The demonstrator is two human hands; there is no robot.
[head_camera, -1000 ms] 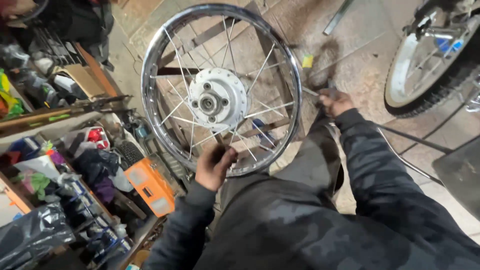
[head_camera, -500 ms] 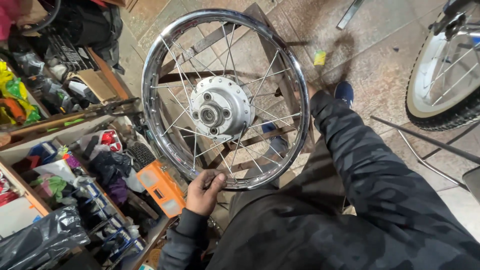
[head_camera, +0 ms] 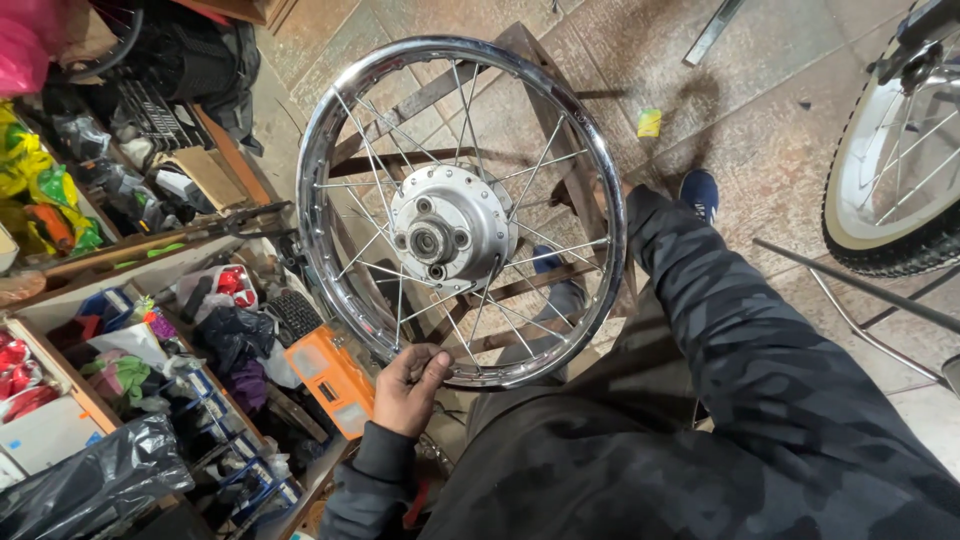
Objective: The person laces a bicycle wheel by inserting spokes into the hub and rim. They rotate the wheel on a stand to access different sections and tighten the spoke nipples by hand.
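Note:
A chrome spoked wheel with a silver hub stands upright in front of me, over a rusty metal frame. My left hand is closed around the lower edge of the rim, fingers curled over the chrome. My right hand is out of sight. My dark camouflage sleeve and trouser leg fill the lower right. A blue shoe shows past the knee, just right of the rim.
Cluttered shelves of parts, bags and boxes run down the left side, with an orange box close to my left hand. A second wheel with a black tyre stands at the top right, above thin metal rods. The floor is tiled.
My left hand moved from the spokes down to grip the rim's lower edge. My right hand, which was at the rim's right side a second ago, has dropped out of view.

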